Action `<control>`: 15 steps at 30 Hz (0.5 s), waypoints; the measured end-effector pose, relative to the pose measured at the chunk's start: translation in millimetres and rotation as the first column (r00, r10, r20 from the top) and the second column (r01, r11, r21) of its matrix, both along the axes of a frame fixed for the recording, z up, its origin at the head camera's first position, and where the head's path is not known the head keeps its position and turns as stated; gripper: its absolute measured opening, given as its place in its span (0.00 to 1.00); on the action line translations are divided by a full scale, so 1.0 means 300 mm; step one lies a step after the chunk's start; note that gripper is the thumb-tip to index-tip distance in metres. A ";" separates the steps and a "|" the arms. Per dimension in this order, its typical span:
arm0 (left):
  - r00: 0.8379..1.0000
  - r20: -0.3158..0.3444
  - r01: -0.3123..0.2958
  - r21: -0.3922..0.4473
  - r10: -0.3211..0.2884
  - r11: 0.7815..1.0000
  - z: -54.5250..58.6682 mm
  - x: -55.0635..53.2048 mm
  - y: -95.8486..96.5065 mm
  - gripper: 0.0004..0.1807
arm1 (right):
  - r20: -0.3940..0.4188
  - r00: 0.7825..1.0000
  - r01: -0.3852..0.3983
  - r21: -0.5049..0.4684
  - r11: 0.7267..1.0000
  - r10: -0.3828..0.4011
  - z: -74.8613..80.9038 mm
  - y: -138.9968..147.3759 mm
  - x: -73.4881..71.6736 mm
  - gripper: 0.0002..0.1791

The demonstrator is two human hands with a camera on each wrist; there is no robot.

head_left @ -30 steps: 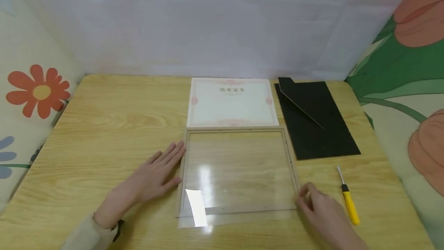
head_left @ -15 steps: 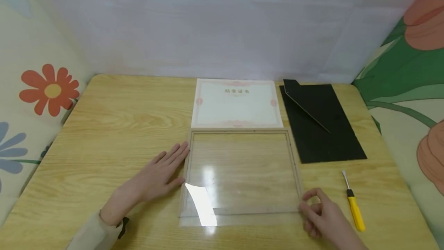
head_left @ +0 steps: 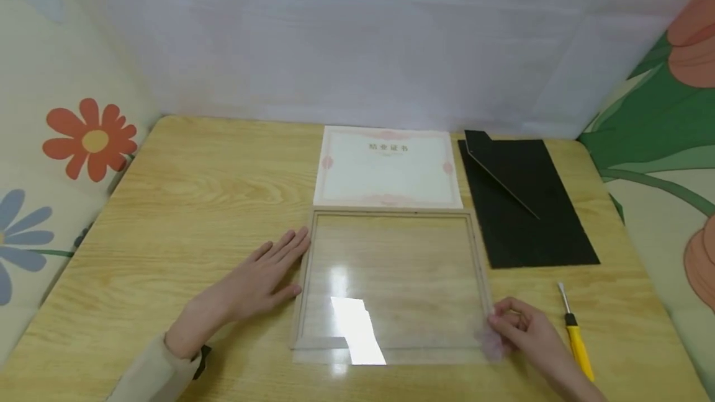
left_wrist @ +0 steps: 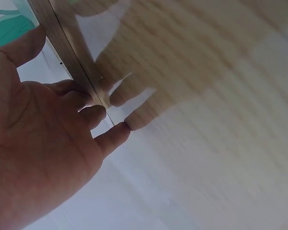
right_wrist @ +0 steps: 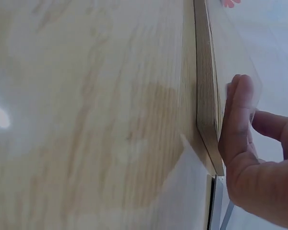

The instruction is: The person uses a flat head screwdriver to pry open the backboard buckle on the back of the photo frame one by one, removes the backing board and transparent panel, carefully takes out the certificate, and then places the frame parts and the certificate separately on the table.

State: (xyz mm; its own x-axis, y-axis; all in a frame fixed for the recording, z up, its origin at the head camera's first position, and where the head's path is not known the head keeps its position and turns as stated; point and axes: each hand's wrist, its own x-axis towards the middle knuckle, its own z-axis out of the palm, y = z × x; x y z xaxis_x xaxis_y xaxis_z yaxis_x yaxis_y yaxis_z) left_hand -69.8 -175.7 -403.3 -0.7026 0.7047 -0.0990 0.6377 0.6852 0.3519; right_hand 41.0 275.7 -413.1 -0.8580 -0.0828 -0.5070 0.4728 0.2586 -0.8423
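Observation:
A light wooden picture frame (head_left: 391, 210) lies on the table with a clear sheet (head_left: 424, 357) over it. The sheet sticks out past the frame's near edge and carries a bright reflection. My left hand (head_left: 248, 290) is spread flat at the frame's left side, fingertips and thumb touching its outer edge. In the left wrist view, those fingertips meet the wooden bar (left_wrist: 67, 45). My right hand (head_left: 527, 334) pinches the sheet near its near right corner, some fingers showing through from underneath. The right wrist view shows that hand (right_wrist: 247, 143) beside the frame's edge.
A certificate (head_left: 391, 175) with a pink border lies just beyond the frame. To its right is a black backing board (head_left: 536, 228) with its stand leg (head_left: 479, 141) folded partly out. A yellow-handled screwdriver (head_left: 578, 346) lies beside my right hand.
My right fingers have shifted from the frame's right edge to the sheet's near right corner, some now beneath it. My left hand stays in place. The head view has turned slightly left.

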 end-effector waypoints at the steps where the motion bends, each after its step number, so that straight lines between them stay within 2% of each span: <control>1: 1.000 0.001 -0.001 0.004 0.001 1.000 -0.002 0.000 0.000 0.40 | 0.003 1.000 -0.001 -0.053 0.999 0.002 -0.002 0.003 -0.001 0.24; 4: 1.000 0.027 -0.010 0.000 0.010 1.000 -0.003 0.003 -0.002 0.40 | 0.014 1.000 -0.014 -0.189 0.982 0.017 -0.007 0.011 -0.004 0.33; 6: 0.999 0.031 -0.012 -0.001 0.012 1.000 -0.003 0.005 -0.003 0.40 | 0.023 1.000 -0.015 -0.232 0.973 0.021 -0.010 0.012 -0.004 0.35; 8: 1.000 0.028 -0.009 -0.002 0.009 1.000 0.000 0.006 -0.002 0.40 | 0.032 0.999 -0.007 -0.234 0.972 0.014 -0.010 0.008 -0.005 0.35; 15: 0.997 -0.067 0.036 -0.013 -0.037 0.999 0.005 -0.008 0.002 0.41 | 0.007 1.000 0.013 -0.190 0.982 -0.012 -0.009 -0.009 -0.016 0.32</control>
State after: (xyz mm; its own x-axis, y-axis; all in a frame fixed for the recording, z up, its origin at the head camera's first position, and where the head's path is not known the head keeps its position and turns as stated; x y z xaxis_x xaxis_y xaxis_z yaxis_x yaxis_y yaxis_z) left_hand -72.3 -175.2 -401.9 -0.6815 0.7293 -0.0610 0.6845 0.6648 0.2992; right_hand 36.3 272.9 -415.7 -0.8565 -0.1672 -0.4883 0.4803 0.0883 -0.8727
